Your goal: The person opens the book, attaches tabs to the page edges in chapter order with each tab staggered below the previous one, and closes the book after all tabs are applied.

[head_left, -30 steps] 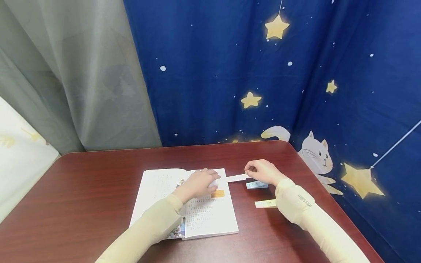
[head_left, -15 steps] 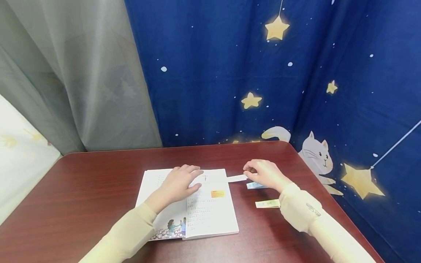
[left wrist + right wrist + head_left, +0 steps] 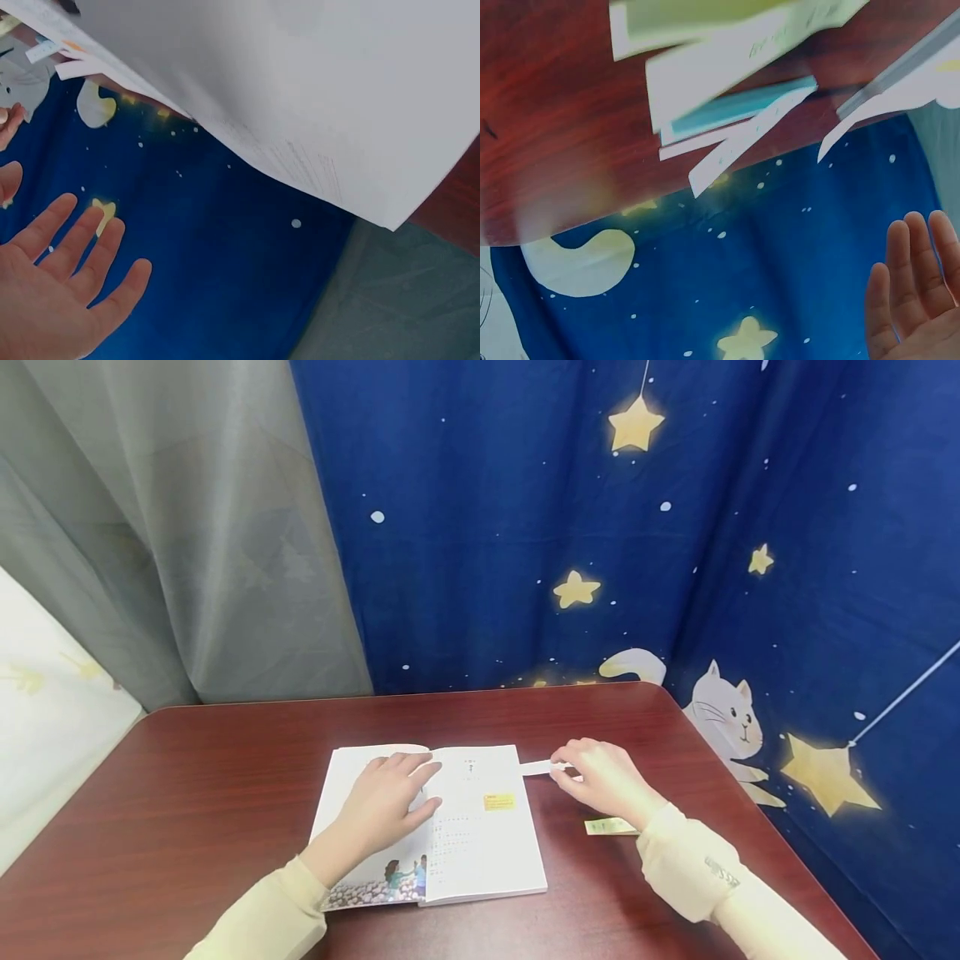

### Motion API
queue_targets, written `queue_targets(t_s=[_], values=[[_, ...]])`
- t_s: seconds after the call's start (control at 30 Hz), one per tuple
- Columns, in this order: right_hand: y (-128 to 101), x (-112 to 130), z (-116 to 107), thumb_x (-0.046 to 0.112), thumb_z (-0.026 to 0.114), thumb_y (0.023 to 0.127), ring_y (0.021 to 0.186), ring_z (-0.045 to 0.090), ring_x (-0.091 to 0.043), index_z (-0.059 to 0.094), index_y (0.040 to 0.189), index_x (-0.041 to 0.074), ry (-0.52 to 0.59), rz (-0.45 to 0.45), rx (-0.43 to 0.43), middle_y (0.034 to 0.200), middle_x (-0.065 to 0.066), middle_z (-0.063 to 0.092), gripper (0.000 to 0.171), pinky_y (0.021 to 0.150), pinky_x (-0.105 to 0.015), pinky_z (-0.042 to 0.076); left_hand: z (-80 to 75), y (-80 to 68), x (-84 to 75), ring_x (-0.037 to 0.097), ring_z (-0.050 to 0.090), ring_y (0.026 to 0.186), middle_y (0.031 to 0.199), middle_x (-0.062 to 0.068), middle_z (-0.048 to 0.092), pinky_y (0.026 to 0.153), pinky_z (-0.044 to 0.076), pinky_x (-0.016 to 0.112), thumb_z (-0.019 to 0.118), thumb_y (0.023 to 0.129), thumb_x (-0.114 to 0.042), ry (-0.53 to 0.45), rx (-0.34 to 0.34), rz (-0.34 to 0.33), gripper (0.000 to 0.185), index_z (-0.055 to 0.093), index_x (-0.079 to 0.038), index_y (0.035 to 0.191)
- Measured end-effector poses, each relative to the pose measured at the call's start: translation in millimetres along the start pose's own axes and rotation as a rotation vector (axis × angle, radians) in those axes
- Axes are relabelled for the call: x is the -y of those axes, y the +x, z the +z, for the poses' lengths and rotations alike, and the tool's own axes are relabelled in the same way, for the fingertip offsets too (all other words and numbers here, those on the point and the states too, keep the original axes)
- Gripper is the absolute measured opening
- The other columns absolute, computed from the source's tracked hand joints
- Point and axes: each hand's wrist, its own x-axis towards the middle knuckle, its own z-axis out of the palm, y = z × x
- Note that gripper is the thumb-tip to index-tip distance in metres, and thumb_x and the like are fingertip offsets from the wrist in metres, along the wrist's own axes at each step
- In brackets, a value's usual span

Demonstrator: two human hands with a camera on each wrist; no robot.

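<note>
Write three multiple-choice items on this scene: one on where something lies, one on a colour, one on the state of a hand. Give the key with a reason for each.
1. Where does the left hand rest?
A. On the open book
B. On the bare table
C. On the curtain

2. What colour is the small sticky label on the book's right page?
A. Green
B. Orange-yellow
C. Black

3. How is the right hand placed?
A. Lifted high above the table
B. Flat on the book's left page
C. Low beside the book, at the white paper strip

Key: 1 A, the fingers lie spread over the book's pages near the fold. 2 B, the label shows orange-yellow against the white page. 3 C, the hand sits right of the book with its fingertips at the strip's end.
</note>
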Motion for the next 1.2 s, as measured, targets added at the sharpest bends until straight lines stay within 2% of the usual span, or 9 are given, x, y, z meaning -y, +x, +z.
queue_targets(t_s=[0.23, 0.37, 0.57, 0.8, 1.0, 1.2], values=[[-15, 12, 10, 0.028, 0.065, 0.075, 0.070, 0.057, -0.012, 0.066, 0.085, 0.017, -0.053, -0.102, -0.050, 0.078, 0.005, 0.060, 0.015, 0.058, -0.030, 0.046, 6.0, -13.7, -14.0, 0.025, 0.051, 0.099, 0.107, 0.007, 0.057, 0.081, 0.038, 0.045, 0.059, 0.077, -0.038, 0.053, -0.012, 0.041, 0.042, 0.060, -0.010, 0.108], [-23, 18, 15, 0.029, 0.064, 0.074, 0.070, 0.056, -0.013, 0.065, 0.083, 0.018, -0.077, -0.157, -0.061, 0.076, 0.006, 0.058, 0.014, 0.057, -0.031, 0.046, 9.2, -20.4, -21.3, 0.024, 0.051, 0.097, 0.105, 0.005, 0.057, 0.080, 0.038, 0.045, 0.061, 0.076, -0.041, 0.036, 0.025, 0.071, 0.045, 0.060, -0.010, 0.108], [-31, 29, 20, 0.026, 0.065, 0.072, 0.063, 0.050, -0.010, 0.063, 0.080, 0.017, -0.061, -0.219, -0.047, 0.071, 0.009, 0.052, 0.012, 0.055, -0.029, 0.043, 16.4, -28.4, -33.9, 0.019, 0.052, 0.091, 0.101, 0.002, 0.057, 0.077, 0.041, 0.040, 0.060, 0.075, -0.047, 0.027, 0.104, 0.117, 0.049, 0.060, -0.011, 0.108], [-38, 40, 26, 0.028, 0.068, 0.069, 0.061, 0.047, -0.009, 0.063, 0.076, 0.018, -0.047, -0.266, -0.038, 0.068, 0.010, 0.051, 0.014, 0.049, -0.025, 0.037, 24.8, -33.8, -44.1, 0.017, 0.050, 0.076, 0.089, -0.001, 0.056, 0.064, 0.041, 0.032, 0.061, 0.070, -0.051, 0.039, 0.090, 0.186, 0.049, 0.062, -0.012, 0.100], [-45, 48, 30, 0.033, 0.067, 0.069, 0.061, 0.046, -0.009, 0.063, 0.076, 0.018, -0.055, -0.302, -0.005, 0.068, 0.010, 0.051, 0.018, 0.047, -0.021, 0.031, 31.1, -38.3, -48.9, 0.013, 0.046, 0.070, 0.082, -0.004, 0.052, 0.060, 0.039, 0.029, 0.061, 0.068, -0.056, 0.020, 0.130, 0.217, 0.049, 0.060, -0.014, 0.092], [-49, 53, 33, 0.039, 0.068, 0.067, 0.059, 0.044, -0.008, 0.061, 0.074, 0.018, -0.053, -0.330, 0.008, 0.067, 0.011, 0.048, 0.023, 0.048, -0.020, 0.029, 33.6, -40.7, -51.0, 0.012, 0.044, 0.068, 0.078, -0.005, 0.049, 0.056, 0.037, 0.027, 0.064, 0.066, -0.056, 0.020, 0.178, 0.220, 0.047, 0.058, -0.015, 0.089]])
